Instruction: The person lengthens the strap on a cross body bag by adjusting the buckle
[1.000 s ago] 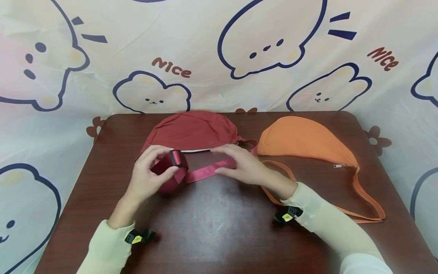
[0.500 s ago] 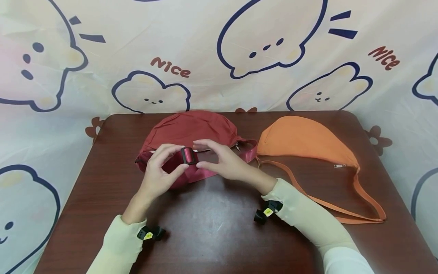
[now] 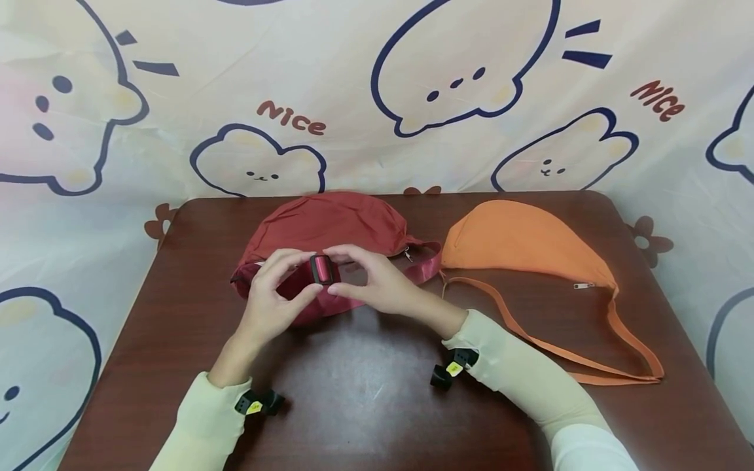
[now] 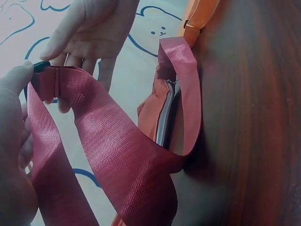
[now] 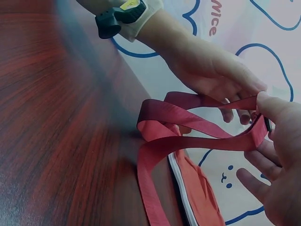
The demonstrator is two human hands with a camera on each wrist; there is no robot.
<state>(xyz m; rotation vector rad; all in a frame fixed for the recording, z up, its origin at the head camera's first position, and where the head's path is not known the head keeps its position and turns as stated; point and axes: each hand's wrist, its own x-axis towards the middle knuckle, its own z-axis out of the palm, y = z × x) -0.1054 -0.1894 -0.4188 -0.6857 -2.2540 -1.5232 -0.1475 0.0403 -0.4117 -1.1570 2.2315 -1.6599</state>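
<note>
Between my hands, a dark slide buckle [image 3: 322, 269] sits on the dark red strap [image 4: 108, 136] of a red waist bag [image 3: 347, 226]. My left hand [image 3: 269, 294] pinches the buckle's left side between thumb and fingers. From the other side my right hand [image 3: 383, 282] pinches its right edge, thumb in front and fingers behind, as the left wrist view shows. The strap hangs in loose loops below the buckle, seen in the right wrist view too. The hands hide part of the bag's front.
To the right lies an orange waist bag [image 3: 518, 235], its orange strap [image 3: 559, 350] looped toward the front. Both bags rest on a brown wooden table [image 3: 377, 418]. A patterned cloth [image 3: 377, 157] hangs behind the table.
The left hand has carried the buckle rightward and slightly up. My right hand has come in from the right, going from apart to pinching the buckle.
</note>
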